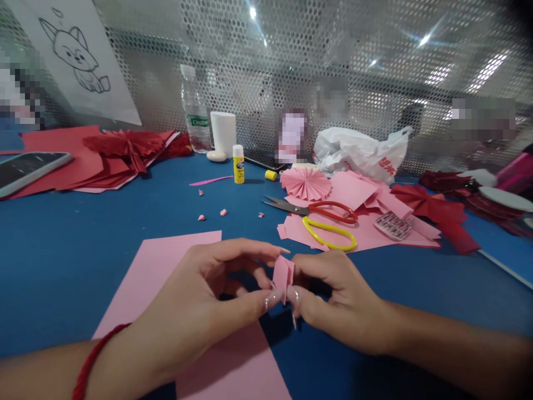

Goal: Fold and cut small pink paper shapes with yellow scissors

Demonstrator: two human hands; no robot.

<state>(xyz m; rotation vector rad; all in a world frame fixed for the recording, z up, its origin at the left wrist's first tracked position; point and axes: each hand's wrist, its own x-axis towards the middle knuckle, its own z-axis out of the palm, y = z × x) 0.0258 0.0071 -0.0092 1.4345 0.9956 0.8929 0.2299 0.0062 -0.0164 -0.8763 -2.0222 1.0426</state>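
Note:
A small folded piece of pink paper (282, 273) is pinched between my two hands, held above the blue table. My left hand (220, 283) grips its left edge with thumb and fingertips. My right hand (333, 300) pinches its right side between thumb and fingers. Beneath my left hand and forearm lies a large sheet of pink paper (250, 366). Scissors (328, 214) with one red and one yellow handle rest just beyond my right hand, partly on other pink paper pieces (375, 233).
A yellow glue stick (239, 166) stands uncapped-looking near its yellow cap (270, 175). Behind are a water bottle (195, 116), a white cup (224, 133) and a white plastic bag (362, 150). A pink paper fan (306, 184) and red papers (62, 155) lie around.

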